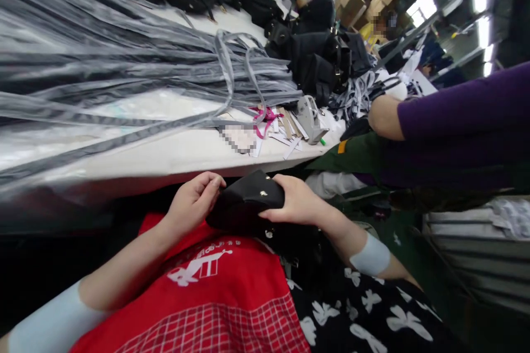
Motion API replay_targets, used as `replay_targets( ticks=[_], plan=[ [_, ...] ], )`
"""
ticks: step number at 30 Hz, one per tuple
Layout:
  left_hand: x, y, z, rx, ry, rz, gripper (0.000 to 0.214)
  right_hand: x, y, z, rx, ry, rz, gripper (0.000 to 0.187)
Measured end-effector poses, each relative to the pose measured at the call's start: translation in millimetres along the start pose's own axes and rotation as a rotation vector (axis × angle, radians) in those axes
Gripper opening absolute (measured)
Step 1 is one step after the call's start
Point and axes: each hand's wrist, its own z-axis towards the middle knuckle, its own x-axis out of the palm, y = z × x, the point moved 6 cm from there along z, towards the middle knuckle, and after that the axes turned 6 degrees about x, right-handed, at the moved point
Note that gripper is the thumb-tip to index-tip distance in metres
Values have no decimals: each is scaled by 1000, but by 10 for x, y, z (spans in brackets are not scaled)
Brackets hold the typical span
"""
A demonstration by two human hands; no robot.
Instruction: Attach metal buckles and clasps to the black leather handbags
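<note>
A black bag (244, 198) with small gold-coloured metal fittings rests over my lap, tilted, below the table edge. My right hand (298, 198) is wrapped round its right end, thumb in front and fingers behind. At the bag's upper left edge, my left hand (196, 201) is closed, thumb pressed to the forefinger in a pinch. What lies between those fingertips is dark and mostly hidden, and seems to be the bag's edge. The bag's lower part blends into dark cloth and shadow.
Long grey wrapped straps (165, 77) spread over the white table (174, 154). A grey tape dispenser (310, 118), paper strips (290, 127) and a pink ribbon (265, 120) lie near its edge. Several black bags (314, 60) stand behind. A co-worker's purple sleeve (464, 105) is close on the right.
</note>
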Motion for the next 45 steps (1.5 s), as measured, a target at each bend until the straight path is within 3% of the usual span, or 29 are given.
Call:
replay_targets(
  ticks=[4,7,10,14,19,33,36,41,45],
  plan=[
    [-216,-157,-79,124,-53,276,29,436,362,324,-97,-16,-91,61],
    [-257,-106,-131,122,1,374,27,681,512,476,-168,-15,-155,60],
    [-267,-1,-176,97,50,445,25,779,571,532,-206,-72,-207,58],
    [-284,128,-220,80,91,469,21,820,568,510,-209,-124,-231,63],
    [-237,246,-222,75,230,631,24,892,562,465,-216,-125,-257,64],
    [42,187,-260,149,422,1200,14,902,506,454,-153,-126,-285,62],
    [54,208,-229,174,390,1186,16,883,498,468,-156,-123,-283,62],
    [-96,230,-158,149,225,969,22,812,450,468,-134,-123,-247,67],
    [-82,242,-149,165,282,926,27,814,409,489,-120,-117,-243,68]
  ],
)
